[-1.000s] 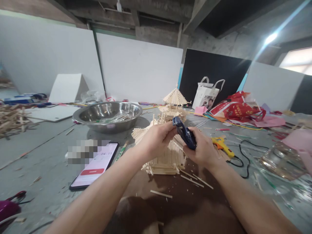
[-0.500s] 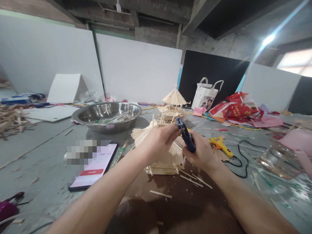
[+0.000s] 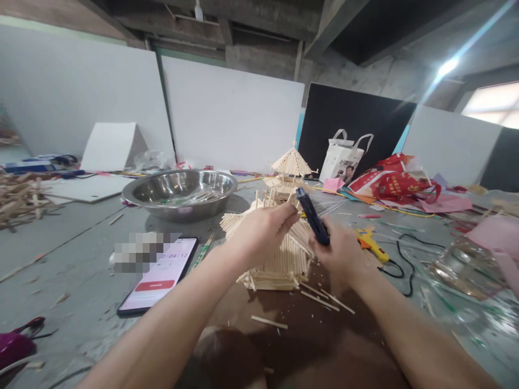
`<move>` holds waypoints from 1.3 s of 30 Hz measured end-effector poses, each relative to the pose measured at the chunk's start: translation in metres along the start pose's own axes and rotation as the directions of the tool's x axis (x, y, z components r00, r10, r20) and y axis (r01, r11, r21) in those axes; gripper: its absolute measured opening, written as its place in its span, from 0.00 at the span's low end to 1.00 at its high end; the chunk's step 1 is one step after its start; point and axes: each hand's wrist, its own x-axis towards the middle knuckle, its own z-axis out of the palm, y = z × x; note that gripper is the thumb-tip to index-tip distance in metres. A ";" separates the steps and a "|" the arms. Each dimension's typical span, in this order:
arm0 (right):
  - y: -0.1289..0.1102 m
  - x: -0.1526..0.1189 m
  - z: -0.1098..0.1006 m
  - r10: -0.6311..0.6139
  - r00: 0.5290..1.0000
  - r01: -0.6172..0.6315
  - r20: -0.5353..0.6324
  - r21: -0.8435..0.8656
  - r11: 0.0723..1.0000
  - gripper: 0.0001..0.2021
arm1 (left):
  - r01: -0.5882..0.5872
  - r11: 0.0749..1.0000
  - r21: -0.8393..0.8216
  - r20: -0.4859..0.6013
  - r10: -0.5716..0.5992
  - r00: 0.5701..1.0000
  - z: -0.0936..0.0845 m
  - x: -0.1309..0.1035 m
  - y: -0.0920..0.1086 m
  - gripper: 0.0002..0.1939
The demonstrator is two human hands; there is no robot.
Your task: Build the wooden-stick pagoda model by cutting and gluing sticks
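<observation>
A layered pavilion model of thin wooden sticks (image 3: pixel 284 256) stands in front of me, with a pointed stick roof (image 3: pixel 292 162) behind its lower tiers. My left hand (image 3: pixel 270 224) is over the model's upper left part, fingertips pinched together; what they hold, if anything, is too small to make out. In my right hand (image 3: pixel 340 248), slightly smeared by motion, is a dark blue hand tool (image 3: pixel 313 219), slanting up and left. The tool's head is close to the left fingertips, slightly above them. Both hands cover parts of the model.
Left of the model are a steel basin (image 3: pixel 178 208) and a phone (image 3: pixel 162 281). At the right lie a yellow glue gun (image 3: pixel 373 246) with its black cord, and a clear container of liquid (image 3: pixel 458 270). Loose sticks (image 3: pixel 270 322) are scattered on the brown board (image 3: pixel 308 346).
My right hand has drawn slightly right with the tool, whose head is now apart from the left fingertips. The left hand has stayed nearly in place.
</observation>
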 end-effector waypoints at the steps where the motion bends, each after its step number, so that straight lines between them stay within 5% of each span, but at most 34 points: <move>1: 0.003 0.002 -0.003 0.027 1.000 -0.027 -0.006 -0.018 0.999 0.04 | 0.024 0.999 0.033 0.005 -0.024 1.000 -0.001 0.000 -0.004 0.12; 4: 0.013 0.010 -0.014 0.120 0.993 -0.119 0.009 -0.081 0.990 0.06 | 0.020 0.990 0.139 -0.043 -0.014 0.999 -0.004 0.002 -0.019 0.12; 8: 0.028 0.016 -0.029 0.204 0.969 -0.183 0.142 -0.151 0.972 0.08 | -0.140 0.959 0.247 -0.144 0.179 0.973 -0.003 0.006 -0.037 0.10; 12: 0.044 0.016 -0.040 0.185 0.944 -0.122 0.271 -0.234 0.964 0.12 | -0.176 0.935 0.309 -0.199 0.245 0.949 0.003 0.011 -0.045 0.10; 17: 0.055 -0.001 -0.053 0.146 0.911 -0.047 0.385 -0.255 0.966 0.12 | -0.239 0.926 0.293 -0.145 0.290 0.946 0.011 0.015 -0.047 0.09; 28: 0.064 -0.072 -0.026 0.328 0.689 -0.136 0.647 -0.328 0.935 0.16 | -0.217 0.954 0.209 -0.084 0.239 0.967 0.019 0.016 -0.048 0.12; 34: 0.063 -0.087 -0.011 0.301 0.703 -0.103 0.645 -0.326 0.940 0.26 | -0.169 0.958 0.232 -0.092 0.195 0.976 0.019 0.014 -0.048 0.14; 39: 0.062 -0.075 -0.018 0.166 0.785 -0.039 0.597 -0.218 0.975 0.27 | -0.161 0.976 0.146 -0.122 0.179 0.976 0.021 0.015 -0.050 0.13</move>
